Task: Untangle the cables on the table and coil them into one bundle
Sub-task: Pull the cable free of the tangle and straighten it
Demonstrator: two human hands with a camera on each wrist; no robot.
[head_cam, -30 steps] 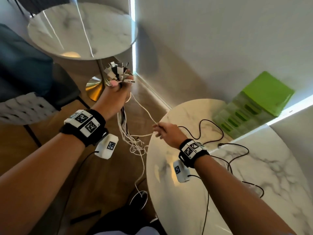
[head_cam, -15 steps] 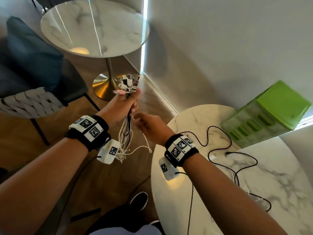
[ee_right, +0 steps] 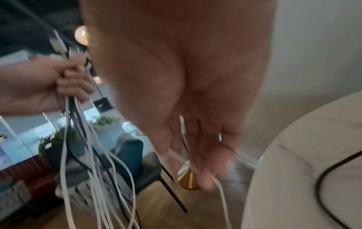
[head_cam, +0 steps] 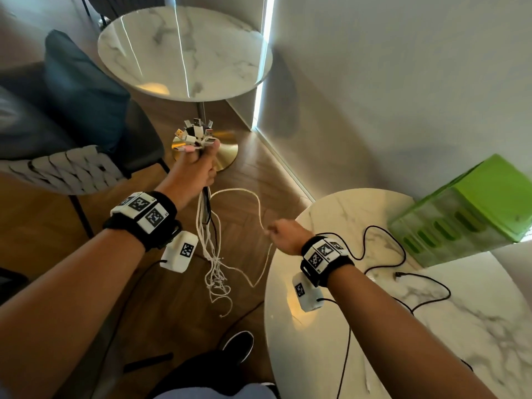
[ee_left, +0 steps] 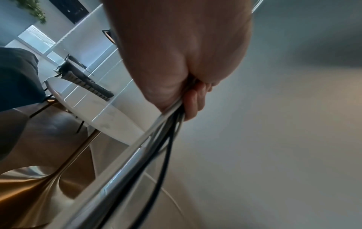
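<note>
My left hand (head_cam: pixel 198 165) is raised over the floor and grips a bunch of white and black cables (head_cam: pixel 208 240) just below their plugs (head_cam: pixel 195 135), which stick up from the fist. The strands hang down, tangled near their lower ends. In the left wrist view the cables (ee_left: pixel 156 139) run out of the closed left fist (ee_left: pixel 188 96). My right hand (head_cam: pixel 283 233) pinches one white cable (head_cam: pixel 244 194) that loops up to the bunch. In the right wrist view, blurred, this cable (ee_right: pixel 221 193) leaves the right hand's fingertips (ee_right: pixel 205 178). A black cable (head_cam: pixel 383 243) lies on the marble table (head_cam: pixel 374 355).
A green plastic bin (head_cam: pixel 472 208) stands at the table's far side against the wall. A second round marble table (head_cam: pixel 184 50) with a gold base is ahead. A dark chair (head_cam: pixel 72 133) with a blue cushion stands at left. My shoe (head_cam: pixel 239 345) is on the wooden floor.
My right hand has moved away from the left hand, down and right toward the table edge, drawing one white cable out into a loop. The left hand stays raised with the bunch.
</note>
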